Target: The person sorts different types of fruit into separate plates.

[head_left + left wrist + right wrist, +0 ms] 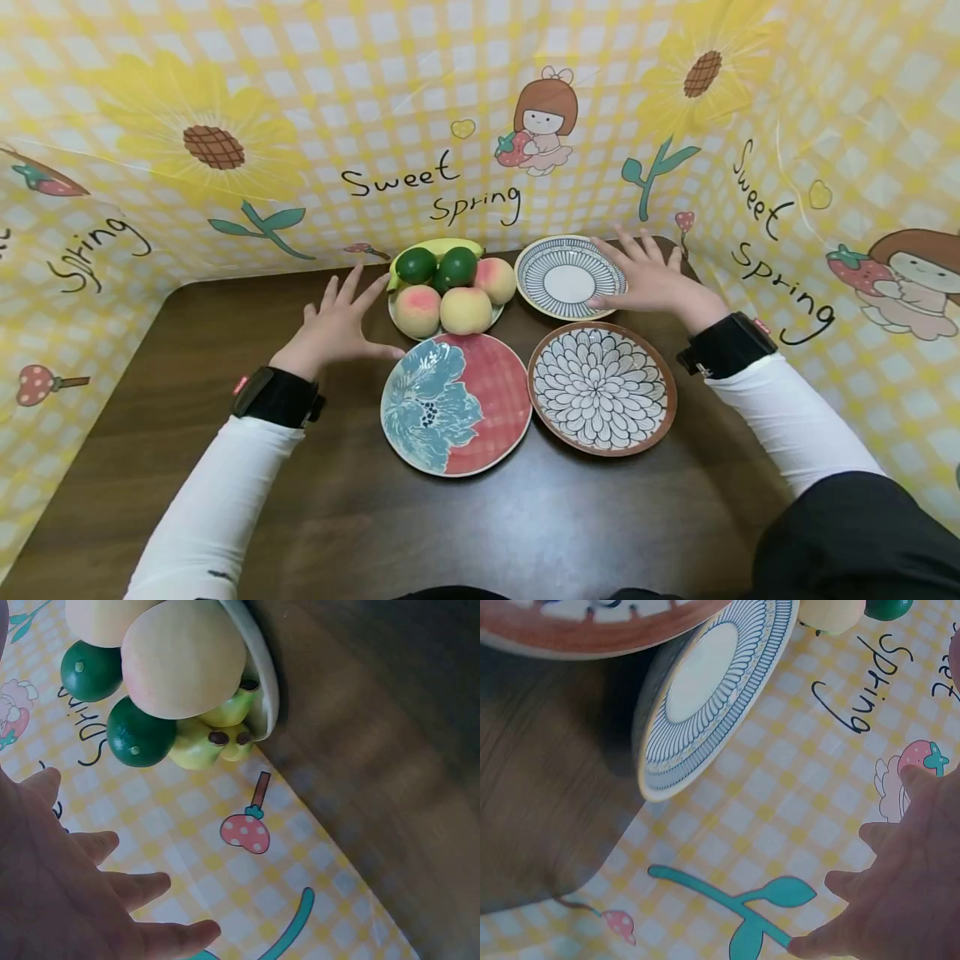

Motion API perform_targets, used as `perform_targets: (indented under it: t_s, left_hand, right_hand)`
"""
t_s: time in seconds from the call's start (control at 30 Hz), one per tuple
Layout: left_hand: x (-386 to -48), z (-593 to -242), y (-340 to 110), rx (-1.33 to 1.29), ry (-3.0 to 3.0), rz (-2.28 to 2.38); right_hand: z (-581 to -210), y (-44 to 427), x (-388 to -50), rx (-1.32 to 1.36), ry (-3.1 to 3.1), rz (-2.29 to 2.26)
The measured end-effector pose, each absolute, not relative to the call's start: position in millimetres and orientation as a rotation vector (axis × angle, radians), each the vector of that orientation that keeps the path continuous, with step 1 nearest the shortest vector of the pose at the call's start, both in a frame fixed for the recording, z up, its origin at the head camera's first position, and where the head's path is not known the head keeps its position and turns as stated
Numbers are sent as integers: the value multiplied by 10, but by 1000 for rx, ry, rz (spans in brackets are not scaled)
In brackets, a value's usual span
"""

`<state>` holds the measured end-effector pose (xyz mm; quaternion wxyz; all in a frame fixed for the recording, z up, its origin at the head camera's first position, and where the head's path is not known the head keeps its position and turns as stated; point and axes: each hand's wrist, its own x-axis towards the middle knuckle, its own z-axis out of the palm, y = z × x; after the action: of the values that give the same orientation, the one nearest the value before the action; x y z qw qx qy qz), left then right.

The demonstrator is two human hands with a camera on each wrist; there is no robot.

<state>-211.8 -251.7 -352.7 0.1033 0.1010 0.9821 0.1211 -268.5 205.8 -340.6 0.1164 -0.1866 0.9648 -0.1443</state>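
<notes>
My left hand (333, 329), fingers spread, is at the left of a plate heaped with fruit; its thumb reaches to the rim of a red and blue plate (498, 400), contact unclear. The fruit includes peaches (466, 311), two green fruits (416, 266) and bananas (450, 245). My right hand (645, 279), also spread, is over the right edge of a blue-striped plate (558, 283); whether it touches is unclear. In the left wrist view the left hand (67, 877) holds nothing, and in the right wrist view neither does the right hand (900, 892).
A brown-rimmed plate with a petal pattern (600, 389) lies in front of the striped plate, to the right of the red and blue one. The dark wooden table (330, 508) is bordered at the back and sides by yellow checked cloth (300, 117).
</notes>
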Motion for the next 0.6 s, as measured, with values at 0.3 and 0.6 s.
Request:
perform_targets:
  t_s: [0.3, 0.6]
  left_hand:
    - [-1940, -3807, -2605, 299, 2831, 492]
    - [-1696, -4093, -2652, 213, 2712, 673]
  right_hand:
    - [-3430, 1657, -2887, -616, 2814, -529]
    - [-3464, 1248, -3036, -742, 2784, -564]
